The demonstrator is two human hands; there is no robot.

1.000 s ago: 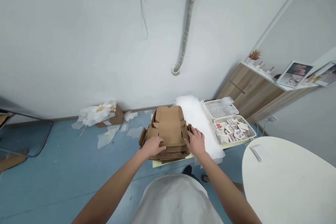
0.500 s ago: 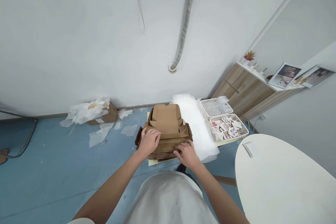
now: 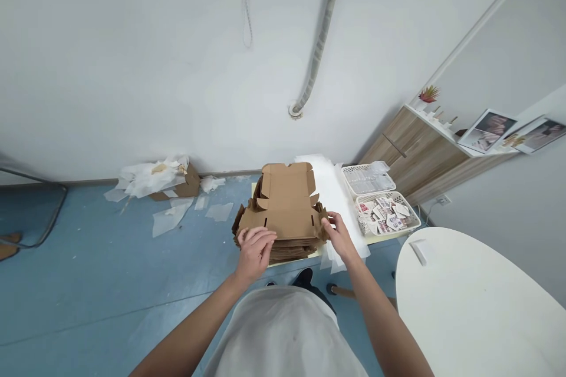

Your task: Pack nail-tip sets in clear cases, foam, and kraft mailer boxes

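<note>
On a low surface in front of me lies a stack of brown cardboard mailer boxes, unfolded. The top cardboard box is spread out, its lid panel pointing toward the wall and two dark slots showing near the front. My left hand has its fingers together over the front left edge of this box; the thumb is mostly hidden. At the right side, my right hand grips the side flap between thumb and fingers. Beneath, the edges of the other flattened boxes show in a thick pile.
White foam sheets lie right of the stack. Beyond them stand a basket of printed cards and a basket of clear packets. A white round table is at right, a wooden cabinet behind. Scrap wrapping lies left.
The top box has gone from partly folded up at the front to lying flatter. My right hand has moved outward to its right flap, and my left hand slightly toward me.
</note>
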